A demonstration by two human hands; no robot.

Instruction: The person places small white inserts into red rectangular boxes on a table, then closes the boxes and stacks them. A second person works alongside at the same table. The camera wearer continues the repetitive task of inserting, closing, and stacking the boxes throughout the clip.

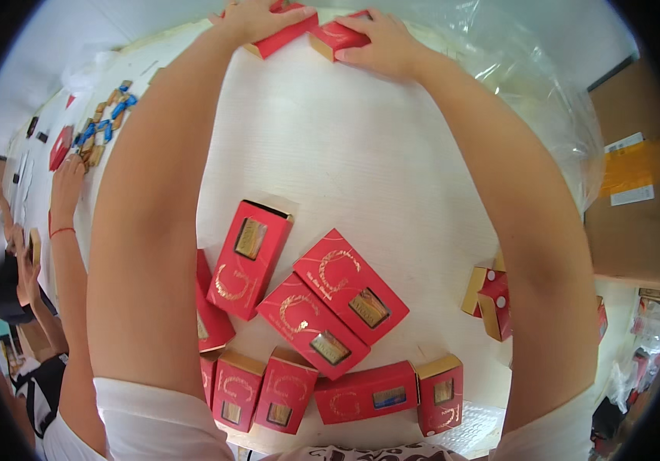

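Both arms reach to the far edge of a white table [335,150]. There my left hand [260,20] lies on a red cardboard box [289,29], its fingers partly cut off by the picture's top. Beside it, my right hand [384,43] grips another red box [344,37], thumb at the near side and fingers over the top. Nearer my body lie several red boxes with gold print and small windows: one alone [252,259], two side by side [353,285] [313,325], and a row along the near edge [364,392].
More red boxes [494,302] lie partly behind my right forearm. Clear plastic film [526,75] and a taped brown carton [629,230] stand at the right. On the left, a co-worker's hand [67,178] is near blue and gold wrapped pieces [105,118] and a red box [61,148].
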